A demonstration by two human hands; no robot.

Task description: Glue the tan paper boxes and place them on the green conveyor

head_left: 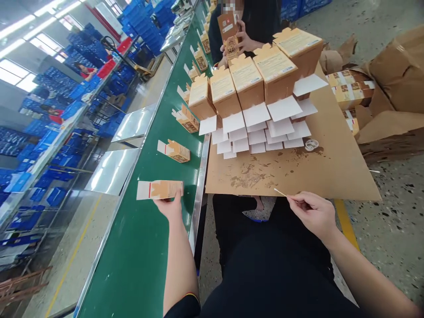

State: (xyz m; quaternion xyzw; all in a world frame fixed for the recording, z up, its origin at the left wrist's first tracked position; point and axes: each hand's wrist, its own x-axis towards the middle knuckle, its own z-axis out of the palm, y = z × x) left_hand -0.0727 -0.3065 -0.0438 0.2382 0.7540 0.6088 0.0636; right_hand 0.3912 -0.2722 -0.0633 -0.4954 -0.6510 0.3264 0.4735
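On the green conveyor belt (pixel 132 251), my left hand (pixel 170 207) is closed around the near side of a small tan carton (pixel 162 189) whose white end flap sticks out to the left. My right hand (pixel 313 212) pinches a cotton swab (pixel 280 192), its white tip pointing left over the front edge of the cardboard sheet (pixel 344 181). Dark wet spots mark that sheet. A small clear dish (pixel 311 145) sits near the stacked cartons (pixel 247 81), which have white flaps hanging open toward me.
More cartons (pixel 179 151) stand in a row along the belt. Across the sheet, another person's hand (pixel 245 39) holds a brown carton (pixel 229 33). A large opened cardboard box (pixel 394 75) with packed cartons is at right. A metal rail (pixel 199 181) separates belt and sheet.
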